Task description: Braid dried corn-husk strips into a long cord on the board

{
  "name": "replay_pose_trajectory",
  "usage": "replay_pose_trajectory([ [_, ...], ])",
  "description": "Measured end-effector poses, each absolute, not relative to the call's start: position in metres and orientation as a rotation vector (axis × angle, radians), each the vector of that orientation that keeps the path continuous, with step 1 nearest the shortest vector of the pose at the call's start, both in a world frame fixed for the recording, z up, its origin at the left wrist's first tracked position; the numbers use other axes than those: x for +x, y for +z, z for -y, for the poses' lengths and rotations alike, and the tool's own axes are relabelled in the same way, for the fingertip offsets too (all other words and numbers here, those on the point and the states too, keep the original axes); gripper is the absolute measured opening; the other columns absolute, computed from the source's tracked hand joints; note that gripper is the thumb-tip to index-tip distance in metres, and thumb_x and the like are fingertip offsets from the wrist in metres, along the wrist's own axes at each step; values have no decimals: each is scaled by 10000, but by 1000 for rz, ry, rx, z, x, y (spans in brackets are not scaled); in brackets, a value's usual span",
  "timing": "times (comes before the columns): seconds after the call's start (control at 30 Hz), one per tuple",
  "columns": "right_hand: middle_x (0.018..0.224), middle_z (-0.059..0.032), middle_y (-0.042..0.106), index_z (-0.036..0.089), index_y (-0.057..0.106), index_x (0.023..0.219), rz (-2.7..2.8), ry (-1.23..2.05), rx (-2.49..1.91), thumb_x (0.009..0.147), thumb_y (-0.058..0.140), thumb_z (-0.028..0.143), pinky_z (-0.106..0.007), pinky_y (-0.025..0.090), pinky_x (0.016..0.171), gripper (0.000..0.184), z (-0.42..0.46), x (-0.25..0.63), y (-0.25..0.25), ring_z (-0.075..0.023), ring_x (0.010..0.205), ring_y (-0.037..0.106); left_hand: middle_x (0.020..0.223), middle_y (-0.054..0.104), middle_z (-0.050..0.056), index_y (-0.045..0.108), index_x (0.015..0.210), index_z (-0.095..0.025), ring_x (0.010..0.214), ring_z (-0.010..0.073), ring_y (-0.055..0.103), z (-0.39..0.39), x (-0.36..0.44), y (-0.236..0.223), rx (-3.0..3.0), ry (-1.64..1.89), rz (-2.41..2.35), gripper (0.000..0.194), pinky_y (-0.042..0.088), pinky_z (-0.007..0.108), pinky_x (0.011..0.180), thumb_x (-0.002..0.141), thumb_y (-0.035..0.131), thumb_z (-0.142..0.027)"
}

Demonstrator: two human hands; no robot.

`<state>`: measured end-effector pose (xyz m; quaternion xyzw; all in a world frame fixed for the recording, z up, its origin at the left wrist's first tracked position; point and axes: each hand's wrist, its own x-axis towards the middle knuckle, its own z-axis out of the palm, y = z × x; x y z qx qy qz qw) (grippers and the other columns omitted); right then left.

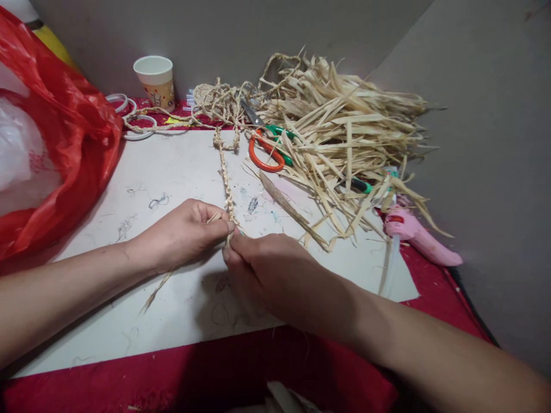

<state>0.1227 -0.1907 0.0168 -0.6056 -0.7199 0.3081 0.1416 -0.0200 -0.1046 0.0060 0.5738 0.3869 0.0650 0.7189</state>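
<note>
A braided straw cord (227,180) runs down the white board (172,166) from a coiled bundle of the same cord (221,103) at the back. My left hand (191,232) pinches the near end of this braid between thumb and forefinger. Right beside it, my right hand (262,267) is closed on the strands at the braid's end, its fingertips almost touching the left ones. Loose straw ends (157,289) stick out below my left hand. The fingers' undersides are hidden.
A big pile of dry straw strips (348,126) lies at the right, with orange-and-green scissors (267,152) at its edge. Further right rests a pink glue gun (422,235). A paper cup (155,83) stands at the back; a red plastic bag (86,132) fills the left.
</note>
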Motion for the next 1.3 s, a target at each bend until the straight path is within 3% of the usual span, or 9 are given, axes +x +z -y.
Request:
replay_pose_trajectory([
  [0.13, 464, 14, 341, 175, 413, 512, 1907, 963, -1620, 888, 468, 316, -268, 211, 485, 405, 190, 136, 37, -82, 440, 277, 397, 334, -82, 604, 674, -151, 368, 34, 217, 101, -24, 7, 1233, 124, -836, 149, 131, 211, 381, 789, 582, -243],
  [0.23, 540, 12, 453, 181, 540, 689, 1491, 1020, -1613, 883, 477, 293, -240, 240, 448, 233, 180, 144, 32, -80, 434, 365, 408, 307, -86, 607, 712, -154, 378, 39, 196, 98, -27, 9, 1231, 101, -839, 186, 118, 218, 382, 793, 602, -322],
  [0.33, 575, 25, 494, 184, 549, 857, 1349, 1393, -1536, 880, 472, 329, -222, 254, 408, 166, 169, 145, 14, -73, 398, 375, 425, 314, -83, 615, 735, -149, 389, 37, 203, 98, -27, 10, 1236, 93, -810, 203, 125, 212, 386, 799, 599, -341],
  [0.5, 547, 29, 427, 155, 494, 641, 1539, 1478, -1473, 880, 446, 363, -204, 291, 468, 321, 160, 143, -6, -68, 484, 366, 452, 327, -83, 571, 662, -141, 408, 26, 199, 98, -25, 12, 1267, 69, -751, 171, 132, 191, 390, 775, 614, -261],
  [0.7, 538, 36, 406, 157, 454, 579, 1625, 1484, -1559, 840, 419, 275, -209, 271, 468, 288, 156, 148, 1, -65, 485, 328, 478, 360, -75, 558, 669, -145, 420, 29, 204, 97, -22, 12, 1353, -20, -730, 115, 132, 183, 389, 766, 580, -204],
  [0.9, 510, 45, 354, 163, 393, 535, 1570, 1548, -1482, 784, 395, 195, -220, 224, 450, 251, 153, 151, -9, -57, 465, 275, 522, 289, -54, 377, 555, -175, 429, 46, 211, 94, -19, 12, 1206, 29, -878, 261, 149, 214, 381, 809, 428, -210],
  [1.1, 488, 51, 375, 160, 432, 549, 1546, 1620, -1385, 785, 393, 179, -206, 220, 425, 240, 151, 154, -15, -48, 433, 286, 513, 276, -74, 469, 665, -158, 402, 24, 180, 90, -19, 11, 1074, 31, -869, 154, 114, 172, 358, 817, 459, -141],
  [1.2, 475, 58, 366, 161, 429, 548, 1522, 1661, -1409, 794, 389, 180, -193, 204, 392, 249, 152, 154, -11, -40, 403, 271, 501, 382, -70, 515, 833, -170, 375, 21, 230, 88, -22, 9, 1045, 79, -837, 83, 149, 145, 344, 820, 477, -97],
  [1.3, 467, 68, 355, 164, 428, 554, 1442, 1737, -1422, 796, 384, 178, -180, 192, 363, 246, 152, 153, -6, -35, 376, 253, 622, 598, 10, 502, 808, -160, 377, 25, 384, 86, -25, 6, 1097, 99, -830, 55, 277, 135, 342, 826, 505, -108],
])
